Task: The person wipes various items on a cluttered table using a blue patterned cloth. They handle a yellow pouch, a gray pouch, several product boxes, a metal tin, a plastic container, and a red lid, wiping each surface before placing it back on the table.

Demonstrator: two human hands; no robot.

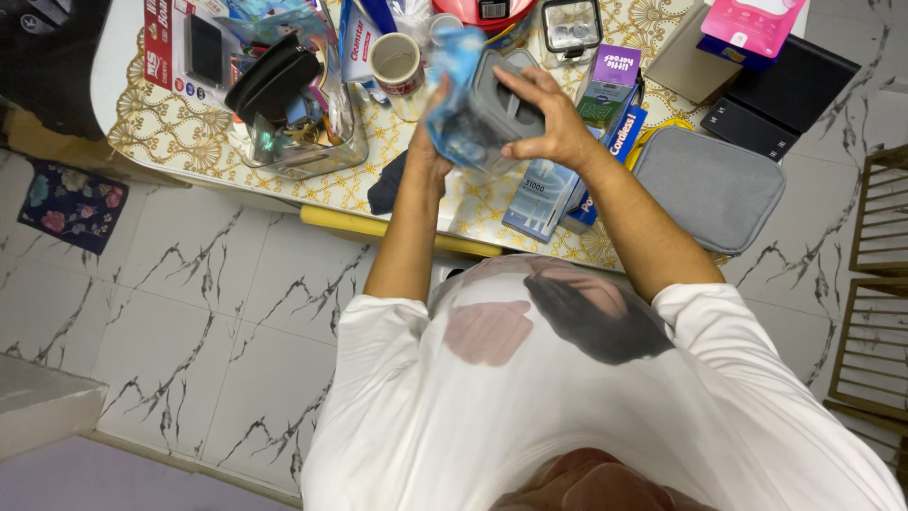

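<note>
Grey box (506, 104) between both hands (492, 132)

Grey moulded insert (506, 99) half inside crinkled blue plastic bag (454, 104), held above table

Setting: a home interior, seen from above. Floor (218, 284) was white marble-look tile with dark veining, filling the left and lower frame. A table (170, 142) along the top carried a gold-patterned cloth crowded with household goods: a mug (397, 64), a clear storage jar (303, 123), small retail boxes (605, 80), a grey zip pouch (709, 185), a pink box (752, 24). A floral mat (71, 203) lay at far left. A wooden rack (880, 274) stood at the right edge.
</note>
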